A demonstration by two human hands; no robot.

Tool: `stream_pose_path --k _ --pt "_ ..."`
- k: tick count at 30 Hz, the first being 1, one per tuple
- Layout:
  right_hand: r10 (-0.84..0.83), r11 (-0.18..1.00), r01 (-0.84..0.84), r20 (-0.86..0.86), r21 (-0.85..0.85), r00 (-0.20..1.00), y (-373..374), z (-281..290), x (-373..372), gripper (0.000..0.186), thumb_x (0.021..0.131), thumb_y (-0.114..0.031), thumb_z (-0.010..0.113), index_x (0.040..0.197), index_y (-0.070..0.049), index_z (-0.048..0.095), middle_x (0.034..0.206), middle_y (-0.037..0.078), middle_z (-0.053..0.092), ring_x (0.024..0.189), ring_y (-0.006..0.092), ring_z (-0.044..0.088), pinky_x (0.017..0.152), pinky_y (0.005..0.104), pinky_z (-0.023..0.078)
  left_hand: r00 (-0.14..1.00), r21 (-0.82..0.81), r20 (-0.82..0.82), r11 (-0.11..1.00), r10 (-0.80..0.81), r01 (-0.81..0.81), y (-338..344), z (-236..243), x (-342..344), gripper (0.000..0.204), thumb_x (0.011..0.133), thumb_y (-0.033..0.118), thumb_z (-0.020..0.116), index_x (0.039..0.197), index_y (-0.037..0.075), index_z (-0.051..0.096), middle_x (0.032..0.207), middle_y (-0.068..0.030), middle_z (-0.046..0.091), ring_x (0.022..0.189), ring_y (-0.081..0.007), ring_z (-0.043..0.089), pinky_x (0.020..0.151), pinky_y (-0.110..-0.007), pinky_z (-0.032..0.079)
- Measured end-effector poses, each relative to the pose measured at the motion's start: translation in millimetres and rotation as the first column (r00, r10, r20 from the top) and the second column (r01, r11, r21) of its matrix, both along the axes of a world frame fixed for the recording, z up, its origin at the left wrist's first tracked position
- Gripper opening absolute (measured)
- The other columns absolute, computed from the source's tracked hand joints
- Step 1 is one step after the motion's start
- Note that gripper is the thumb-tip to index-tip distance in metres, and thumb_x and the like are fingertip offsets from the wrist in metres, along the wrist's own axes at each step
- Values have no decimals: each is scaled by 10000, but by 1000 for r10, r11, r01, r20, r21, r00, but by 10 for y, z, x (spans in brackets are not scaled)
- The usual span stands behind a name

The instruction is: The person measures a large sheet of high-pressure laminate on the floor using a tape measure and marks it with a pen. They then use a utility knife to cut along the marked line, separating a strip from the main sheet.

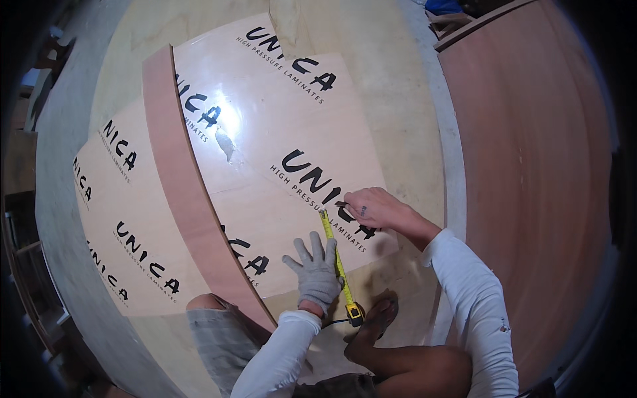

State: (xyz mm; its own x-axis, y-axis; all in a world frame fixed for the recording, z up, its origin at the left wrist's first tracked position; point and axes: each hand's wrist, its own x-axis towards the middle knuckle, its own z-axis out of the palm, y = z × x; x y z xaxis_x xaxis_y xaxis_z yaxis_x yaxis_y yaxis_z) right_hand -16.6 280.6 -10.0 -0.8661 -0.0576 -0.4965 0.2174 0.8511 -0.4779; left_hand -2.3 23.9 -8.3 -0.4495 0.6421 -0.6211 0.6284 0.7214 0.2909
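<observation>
A pale laminate sheet (298, 126) with large black lettering lies in front of me. My left hand (317, 275), in a grey knit glove, rests spread on its near part. Along that hand's right side runs the yellow blade of a tape measure (355, 314), drawn out across the sheet, its case near my foot. Beyond the blade's far end, my bare right hand (375, 207) is closed in a pinch low over the lettering. Something small and dark shows at its fingertips, but I cannot make out what it is.
A long reddish wood strip (189, 166) lies across the sheet on the left. Underneath is a large pale board (378, 40). A brown wood panel (531, 166) lies at the right. My bare foot (381, 317) rests near the tape case. Light glares off the sheet's glossy far part.
</observation>
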Motion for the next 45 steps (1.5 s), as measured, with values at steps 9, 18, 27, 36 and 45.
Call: stream_pose_path --k 9,18,27,36,45 --pt "130 982 -152 179 115 975 -206 72 -373 231 953 -164 567 1092 -105 741 832 173 747 815 397 744 733 534 577 1000 21 -29 1000 -1 1 -34 -99 13 766 966 371 653 1672 234 389 1752 -206 215 1571 -614 142 1088 -926 119" --pt "220 959 -243 159 145 963 -241 132 -478 202 928 -122 601 1073 -112 742 849 151 758 840 371 757 745 514 586 995 68 -105 998 -2 9 -106 -278 112 1010 815 500 821 1666 213 360 1758 -227 181 1582 -622 83 1104 -913 109" --pt "242 937 -279 186 211 952 -314 160 -520 154 875 -95 632 972 -64 746 860 156 759 858 370 762 765 495 594 996 64 -93 998 -3 9 -91 -254 105 971 833 470 810 1657 204 370 1747 -234 194 1571 -631 104 1102 -912 131" --pt "100 956 -128 118 263 988 -509 36 -361 120 854 -110 665 915 -41 741 882 170 750 909 361 757 802 472 591 999 71 -25 997 31 -29 -175 -97 91 720 986 376 631 1659 240 412 1751 -172 242 1585 -576 159 1113 -906 115" --pt "-206 789 357 -332 500 920 -111 335 -642 106 882 -100 643 951 -42 697 861 187 739 882 371 754 768 503 586 999 88 -49 996 0 4 -403 -147 251 962 842 549 773 1661 215 394 1734 -164 272 1574 -560 188 1113 -903 134"
